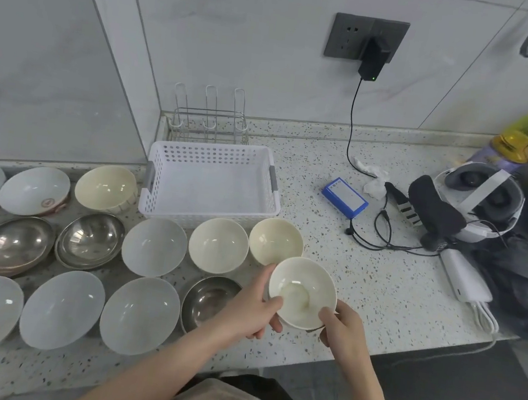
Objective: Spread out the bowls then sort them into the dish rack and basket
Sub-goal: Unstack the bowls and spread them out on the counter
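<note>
Both my hands hold one cream bowl (303,291) just above the counter: my left hand (252,307) grips its left rim, my right hand (345,329) its lower right rim. Two more cream bowls (218,244) (276,240) stand just behind it. Several white bowls (153,246), steel bowls (90,239) (208,298) and patterned bowls (35,188) lie spread across the counter to the left. The white perforated basket (209,206) stands behind them with nothing in it. The wire dish rack (209,118) stands behind the basket against the wall.
To the right lie a blue battery pack (345,197), black cables (381,226), a white headset (479,201), a white power bank (464,281) and dark cloth. A charger (374,59) hangs from the wall socket. The counter's front edge (337,356) runs just below my hands.
</note>
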The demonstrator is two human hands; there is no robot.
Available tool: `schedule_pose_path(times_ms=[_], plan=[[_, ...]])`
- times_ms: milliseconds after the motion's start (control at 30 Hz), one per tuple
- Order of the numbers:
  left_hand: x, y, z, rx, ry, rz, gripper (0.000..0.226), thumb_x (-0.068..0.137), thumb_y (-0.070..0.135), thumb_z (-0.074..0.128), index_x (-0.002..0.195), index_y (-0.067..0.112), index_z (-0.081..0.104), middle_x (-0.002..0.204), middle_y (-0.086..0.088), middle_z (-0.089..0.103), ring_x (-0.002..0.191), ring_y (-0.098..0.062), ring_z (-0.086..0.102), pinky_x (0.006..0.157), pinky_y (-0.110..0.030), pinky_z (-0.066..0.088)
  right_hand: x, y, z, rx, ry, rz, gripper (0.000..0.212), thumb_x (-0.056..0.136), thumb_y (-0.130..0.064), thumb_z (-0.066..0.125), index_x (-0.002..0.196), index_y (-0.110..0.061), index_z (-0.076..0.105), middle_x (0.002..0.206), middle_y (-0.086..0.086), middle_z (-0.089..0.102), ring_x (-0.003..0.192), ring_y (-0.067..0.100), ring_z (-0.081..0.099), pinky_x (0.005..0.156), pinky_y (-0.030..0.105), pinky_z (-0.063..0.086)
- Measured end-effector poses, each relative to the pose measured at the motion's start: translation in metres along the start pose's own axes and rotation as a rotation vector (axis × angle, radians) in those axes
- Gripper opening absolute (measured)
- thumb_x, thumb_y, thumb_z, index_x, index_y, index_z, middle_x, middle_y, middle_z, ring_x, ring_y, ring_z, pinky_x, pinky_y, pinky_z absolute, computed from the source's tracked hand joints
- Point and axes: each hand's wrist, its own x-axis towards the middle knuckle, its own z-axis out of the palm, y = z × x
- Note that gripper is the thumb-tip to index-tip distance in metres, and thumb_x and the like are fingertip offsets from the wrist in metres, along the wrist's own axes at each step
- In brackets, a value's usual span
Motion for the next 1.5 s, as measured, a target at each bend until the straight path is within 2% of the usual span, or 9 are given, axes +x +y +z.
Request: schedule_pose_path(times_ms=[167,300,467,600,767,967,1100,1400,1500], plan=[[-0.002,0.002,0.004,0.204,-0.046,0.013,0.068,0.088,0.041,0.055,0.141,0.059,0.015,0.078,0.009,0.064,0.043,-0.001,0.059,0.040,-0.017,0.041,0.000,0.012,-0.002,-0.023,0.014,0.066,0.014,0.086,-0.006,0.048,0.083,-0.006,0.062,0.054,0.002,0.064,0.045,0.011,0.044,0.045,0.023,0.036],[-0.001,-0.001,0.005,0.270,-0.007,0.008,0.079,0.089,0.031,0.052,0.145,0.059,0.005,0.098,0.007,0.059,0.065,-0.006,0.070,0.041,-0.014,0.044,0.001,0.017,0.000,-0.061,-0.005,0.103,0.014,0.087,-0.009,0.048,0.086,-0.004,0.061,0.051,-0.004,0.062,0.045,0.009,0.047,0.045,0.022,0.036],[-0.001,-0.006,0.004,0.480,0.063,0.017,0.082,0.088,0.032,0.051,0.150,0.051,-0.001,0.075,0.009,0.061,0.069,-0.014,0.068,0.064,-0.035,0.058,0.004,0.020,0.006,-0.082,-0.024,0.122,0.012,0.087,-0.010,0.049,0.085,-0.007,0.060,0.050,-0.007,0.059,0.046,0.008,0.047,0.045,0.021,0.036],[-0.001,-0.010,0.005,0.637,0.126,0.043,0.081,0.090,0.035,0.052,0.153,0.041,0.001,0.070,0.010,0.056,0.069,-0.016,0.060,0.064,-0.033,0.052,0.008,0.023,0.007,-0.099,-0.057,0.133,0.011,0.086,-0.008,0.049,0.086,-0.007,0.060,0.069,0.003,0.056,0.046,0.008,0.048,0.045,0.022,0.036],[0.001,-0.018,0.005,0.772,0.155,0.011,0.076,0.091,0.039,0.048,0.153,0.035,0.004,0.097,-0.006,0.069,0.095,-0.029,0.065,0.067,-0.035,0.046,0.011,0.022,0.009,-0.115,-0.117,0.154,0.014,0.086,-0.006,0.050,0.092,-0.010,0.062,0.075,0.005,0.060,0.047,0.009,0.050,0.043,0.019,0.037],[0.006,-0.022,0.005,0.801,0.173,-0.030,0.072,0.092,0.045,0.046,0.152,0.028,0.009,0.112,-0.008,0.065,0.105,-0.030,0.063,0.068,-0.034,0.040,0.012,0.021,0.015,-0.065,-0.142,0.176,0.016,0.085,-0.004,0.049,0.087,-0.011,0.063,0.064,0.000,0.058,0.044,0.008,0.040,0.040,0.018,0.032],[0.007,-0.019,0.001,0.785,0.174,-0.060,0.068,0.093,0.046,0.045,0.150,0.024,0.016,0.122,-0.010,0.061,0.110,-0.031,0.060,0.072,-0.034,0.039,0.010,0.017,0.019,-0.085,-0.163,0.176,0.019,0.087,-0.007,0.049,0.094,-0.018,0.063,0.073,0.003,0.061,0.052,0.012,0.045,0.042,0.017,0.036],[-0.008,-0.010,-0.008,0.616,0.093,-0.064,0.065,0.092,0.040,0.043,0.151,0.031,0.017,0.093,-0.001,0.069,0.077,-0.016,0.072,0.075,-0.038,0.057,0.010,0.003,0.016,-0.236,-0.275,0.210,0.019,0.099,-0.030,0.041,0.114,-0.026,0.051,0.093,0.004,0.060,0.058,0.011,0.047,0.043,0.015,0.036],[-0.014,-0.008,-0.015,0.592,0.125,-0.009,0.059,0.093,0.040,0.044,0.148,0.028,0.025,0.083,0.005,0.067,0.083,-0.014,0.069,0.076,-0.034,0.054,0.013,-0.008,0.014,-0.362,-0.240,0.249,0.033,0.100,-0.044,0.036,0.113,-0.020,0.055,0.091,0.004,0.067,0.053,0.009,0.047,0.044,0.017,0.036]])
